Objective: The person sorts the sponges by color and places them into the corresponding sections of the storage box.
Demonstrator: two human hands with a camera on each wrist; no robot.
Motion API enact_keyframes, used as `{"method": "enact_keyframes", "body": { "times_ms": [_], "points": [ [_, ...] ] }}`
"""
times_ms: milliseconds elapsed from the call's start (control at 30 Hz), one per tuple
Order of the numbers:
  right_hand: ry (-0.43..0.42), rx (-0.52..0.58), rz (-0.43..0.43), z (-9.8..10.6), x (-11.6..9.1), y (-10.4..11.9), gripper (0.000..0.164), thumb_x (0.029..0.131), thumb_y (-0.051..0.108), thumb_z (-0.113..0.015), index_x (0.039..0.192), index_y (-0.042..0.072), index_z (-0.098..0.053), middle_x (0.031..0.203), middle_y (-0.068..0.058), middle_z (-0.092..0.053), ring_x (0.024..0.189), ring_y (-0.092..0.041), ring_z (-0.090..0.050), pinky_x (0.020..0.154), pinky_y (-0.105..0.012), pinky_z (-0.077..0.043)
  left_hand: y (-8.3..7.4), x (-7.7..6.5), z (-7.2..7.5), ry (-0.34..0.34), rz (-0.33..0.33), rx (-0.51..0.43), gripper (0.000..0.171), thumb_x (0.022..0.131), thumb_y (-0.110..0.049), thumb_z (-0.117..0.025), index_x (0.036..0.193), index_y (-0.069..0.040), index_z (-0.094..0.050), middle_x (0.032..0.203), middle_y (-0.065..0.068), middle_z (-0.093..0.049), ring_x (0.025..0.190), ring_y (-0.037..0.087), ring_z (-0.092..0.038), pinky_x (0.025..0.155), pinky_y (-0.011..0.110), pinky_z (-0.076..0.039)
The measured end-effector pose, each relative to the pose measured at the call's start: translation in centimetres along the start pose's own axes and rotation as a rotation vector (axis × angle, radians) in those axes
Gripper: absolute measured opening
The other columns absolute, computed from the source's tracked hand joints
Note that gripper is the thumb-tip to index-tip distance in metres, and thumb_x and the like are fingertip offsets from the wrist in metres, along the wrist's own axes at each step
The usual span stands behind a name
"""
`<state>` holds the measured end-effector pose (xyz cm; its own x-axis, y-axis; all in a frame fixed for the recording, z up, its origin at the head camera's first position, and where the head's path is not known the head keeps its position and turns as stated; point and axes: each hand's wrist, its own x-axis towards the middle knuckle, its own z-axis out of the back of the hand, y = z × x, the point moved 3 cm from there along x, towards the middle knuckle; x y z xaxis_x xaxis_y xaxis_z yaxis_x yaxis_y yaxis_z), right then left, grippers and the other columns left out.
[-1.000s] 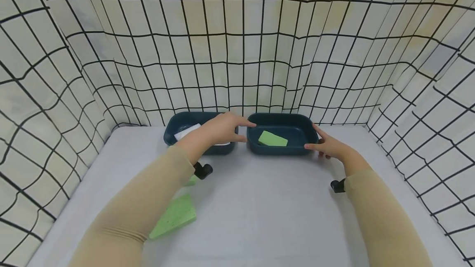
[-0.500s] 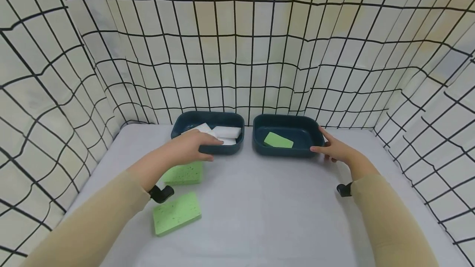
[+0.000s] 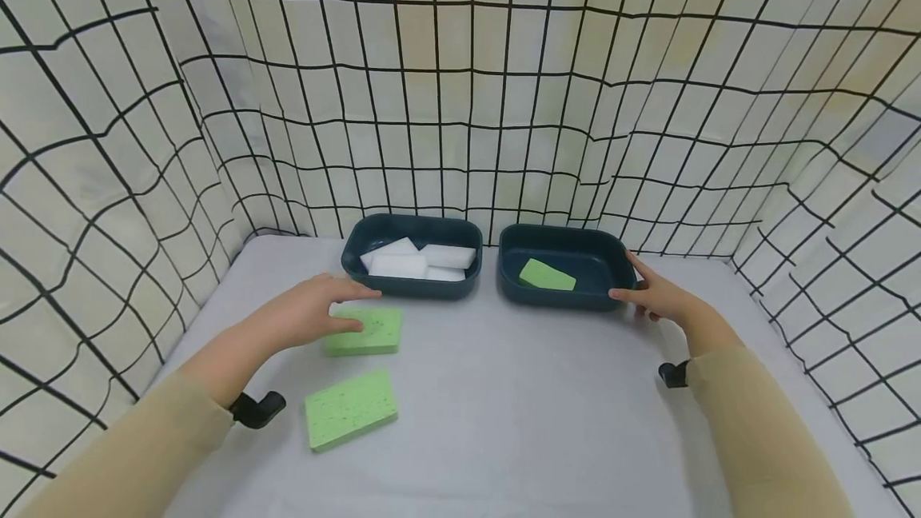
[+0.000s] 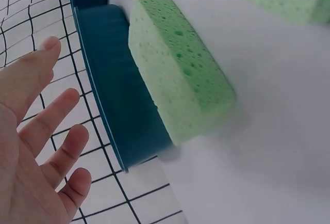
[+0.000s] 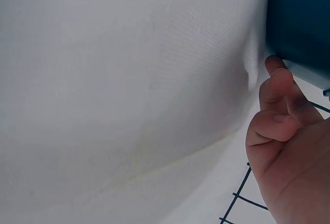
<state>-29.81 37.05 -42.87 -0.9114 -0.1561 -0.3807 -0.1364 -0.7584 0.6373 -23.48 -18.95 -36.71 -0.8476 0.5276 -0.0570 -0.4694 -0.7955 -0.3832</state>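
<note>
My left hand [image 3: 305,312] hovers with fingers apart over the left end of a green sponge [image 3: 376,332], holding nothing. In the left wrist view that sponge [image 4: 175,69] lies on the cloth beside a dark teal bin, beyond the spread fingers. A second green sponge [image 3: 351,410] lies nearer, slightly turned. My right hand [image 3: 660,294] grips the front right corner of the right teal bin [image 3: 557,298], thumb at the front rim and index finger along the side. The other fingers [image 5: 278,87] curl below, close against its wall. Inside this bin lies a green sponge [image 3: 548,275].
The left teal bin [image 3: 424,288] holds several white sponges [image 3: 398,265]. Both bins stand side by side at the back of the white-covered table [image 3: 504,430]. Black wire mesh [image 3: 471,118] with white cloth behind it encloses the back and sides.
My left hand has moved left and toward me, from between the bins, past the left bin, to the far loose green sponge. The right hand stays at its bin's corner. The view has shifted slightly.
</note>
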Motion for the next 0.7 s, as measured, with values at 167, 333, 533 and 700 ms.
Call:
{"method": "enact_keyframes", "body": {
  "times_ms": [167, 333, 533, 700],
  "points": [
    [-0.022, 0.005, -0.012, -0.2, 0.1, -0.1, 0.106, 0.092, 0.056, -0.064, 0.157, 0.033, 0.017, 0.103, -0.015, -0.056, 0.073, -0.023, -0.053, 0.06, -0.032, -0.042, 1.4, -0.5, -0.4, -0.001, 0.026, -0.018, 0.053, 0.088, -0.03, -0.077, 0.138, -0.019, -0.061, 0.138, 0.009, -0.059, 0.129, 0.038, -0.05, 0.103, 0.058, -0.041],
    [-0.022, 0.018, -0.011, -0.3, -0.2, -0.2, 0.106, 0.092, 0.055, -0.064, 0.156, 0.034, 0.017, 0.106, -0.018, -0.056, 0.076, -0.024, -0.054, 0.06, -0.033, -0.042, 3.0, -1.2, -1.0, 0.026, 0.093, -0.016, 0.055, 0.087, -0.03, -0.077, 0.138, -0.02, -0.061, 0.139, 0.009, -0.059, 0.12, 0.035, -0.055, 0.095, 0.054, -0.048],
    [-0.021, -0.002, -0.009, -0.2, -0.1, -0.2, 0.104, 0.093, 0.055, -0.062, 0.156, 0.033, 0.018, 0.114, -0.019, -0.053, 0.078, -0.024, -0.056, 0.06, -0.031, -0.043, 4.4, -1.7, -1.7, 0.056, 0.157, -0.05, 0.057, 0.086, -0.032, -0.078, 0.139, -0.018, -0.06, 0.141, 0.012, -0.056, 0.116, 0.035, -0.056, 0.091, 0.053, -0.049],
    [-0.027, 0.012, -0.015, -0.2, -0.1, -0.1, 0.104, 0.092, 0.055, -0.063, 0.156, 0.036, 0.017, 0.115, -0.019, -0.053, 0.078, -0.024, -0.056, 0.06, -0.031, -0.042, 5.3, -1.6, -2.4, 0.071, 0.137, -0.054, 0.062, 0.085, -0.034, -0.079, 0.14, -0.012, -0.058, 0.142, 0.02, -0.052, 0.119, 0.041, -0.055, 0.096, 0.056, -0.048]
  ]
}}
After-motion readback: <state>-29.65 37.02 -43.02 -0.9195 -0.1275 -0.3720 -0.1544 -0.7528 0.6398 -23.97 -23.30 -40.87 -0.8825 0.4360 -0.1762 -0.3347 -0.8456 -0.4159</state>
